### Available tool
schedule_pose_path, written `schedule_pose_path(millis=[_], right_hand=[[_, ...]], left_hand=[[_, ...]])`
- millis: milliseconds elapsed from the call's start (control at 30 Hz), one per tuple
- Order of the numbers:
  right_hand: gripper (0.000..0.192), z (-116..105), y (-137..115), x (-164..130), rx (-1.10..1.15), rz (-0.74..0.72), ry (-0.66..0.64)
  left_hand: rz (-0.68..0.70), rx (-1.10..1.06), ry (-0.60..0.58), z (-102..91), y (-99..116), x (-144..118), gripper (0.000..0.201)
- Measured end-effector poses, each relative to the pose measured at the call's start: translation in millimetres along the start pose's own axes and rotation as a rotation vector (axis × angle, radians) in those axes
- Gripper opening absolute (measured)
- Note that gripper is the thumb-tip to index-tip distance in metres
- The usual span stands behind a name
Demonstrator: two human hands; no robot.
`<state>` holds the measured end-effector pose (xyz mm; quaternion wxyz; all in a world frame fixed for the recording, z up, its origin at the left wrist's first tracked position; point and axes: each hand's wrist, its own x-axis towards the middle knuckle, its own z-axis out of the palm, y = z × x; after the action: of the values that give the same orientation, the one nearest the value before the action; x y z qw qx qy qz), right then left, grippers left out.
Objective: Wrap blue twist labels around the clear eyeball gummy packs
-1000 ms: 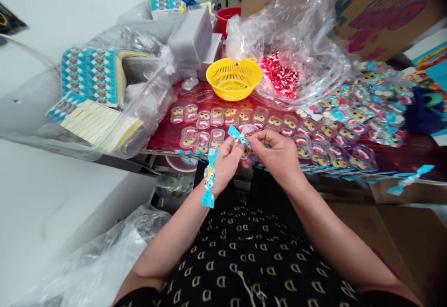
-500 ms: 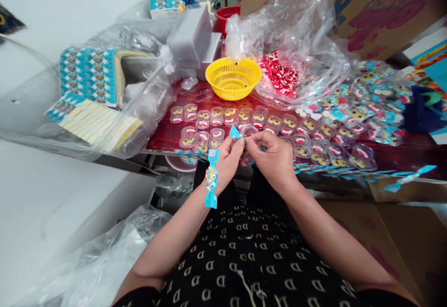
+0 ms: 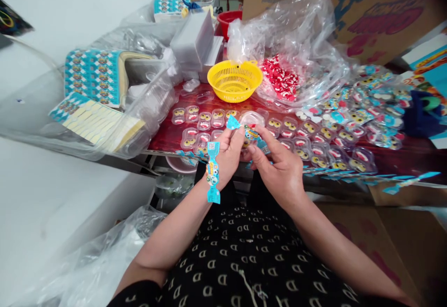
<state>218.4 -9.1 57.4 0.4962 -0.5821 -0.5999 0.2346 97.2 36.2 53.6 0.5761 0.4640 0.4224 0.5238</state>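
My left hand (image 3: 228, 155) and my right hand (image 3: 279, 165) meet over the near edge of a red table (image 3: 167, 135). Together they grip a small clear plastic case (image 3: 252, 121) with a blue printed sticker (image 3: 233, 122) on it. A second blue sticker (image 3: 213, 173) hangs stuck to my left wrist. Just beyond my hands lie rows of clear cases with yellow eyes and red lips (image 3: 204, 117).
A yellow basket (image 3: 234, 80) stands at mid-table, beside a clear bag of red and white pieces (image 3: 281, 78). Finished blue-stickered cases (image 3: 366, 102) pile up at right. Blue sticker sheets (image 3: 92, 76) and empty clear shells (image 3: 150, 97) lie at left. Blue stickers (image 3: 408, 180) hang along the table's edge. A cardboard box (image 3: 377, 9) stands behind.
My hands have turned the case and lifted it slightly, so its clear dome now shows above my fingers. My right hand has shifted lower along the sticker.
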Motion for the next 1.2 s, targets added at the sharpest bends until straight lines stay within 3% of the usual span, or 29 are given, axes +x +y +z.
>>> schedule_pose_path(millis=[133, 200, 367, 533, 733, 1000, 1200], right_hand=[[0.057, -3.4, 2.5, -2.8, 0.114, 0.027, 0.117], [0.057, -6.6, 6.4, -0.1, 0.230, 0.063, 0.145], [0.022, -11.5, 14.4, 12.7, 0.515, 0.228, 0.019], [0.031, -11.8, 15.1, 18.6, 0.679, 0.328, -0.007], [0.033, -5.4, 15.1, 23.0, 0.836, 0.475, -0.140], [0.031, 7.5, 17.2, 27.2, 0.868, 0.388, -0.200], [0.038, 8.1, 24.2, 23.2, 0.912, 0.279, -0.270]], left_hand=[[0.034, -0.034, 0.003, -0.3, -0.8, 6.5, 0.027], [0.037, -0.067, 0.013, -1.8, 0.6, 10.4, 0.028], [0.033, -0.080, 0.021, -1.8, 7.5, 13.4, 0.029], [0.008, -0.103, -0.003, 0.6, 10.9, 9.2, 0.032], [-0.065, -0.203, -0.080, -0.2, 15.8, 4.0, 0.035], [-0.192, -0.253, -0.373, -9.9, 24.6, 0.1, 0.037], [-0.244, -0.205, -0.461, -17.7, 29.7, -8.4, 0.037]])
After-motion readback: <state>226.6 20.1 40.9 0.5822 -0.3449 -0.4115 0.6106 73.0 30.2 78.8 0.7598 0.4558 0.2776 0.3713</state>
